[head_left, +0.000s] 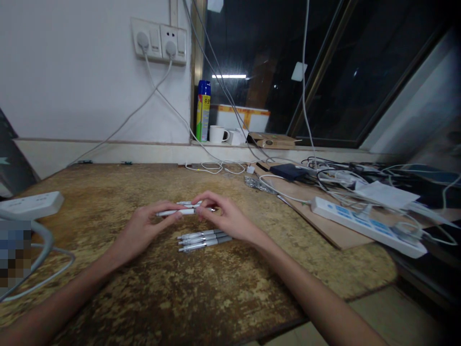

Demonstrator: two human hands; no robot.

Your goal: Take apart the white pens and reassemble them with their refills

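A white pen (185,211) is held level between my two hands above the worn wooden table (144,288). My left hand (147,223) pinches its left part between thumb and fingers. Closer to the pen's right end, my right hand (221,214) grips it with thumb and fingertips. Part of another pen (184,203) shows just behind, mostly hidden by my right hand. Nearer to me, several white and grey pens (201,239) lie side by side on the tabletop, their right ends partly behind my right wrist.
At right, a white power strip (367,226) and tangled cables lie by a brown board (324,223). Another white socket block (32,204) sits at left. A spray can (203,110), a white mug (218,134) and a cardboard piece (273,140) stand along the windowsill.
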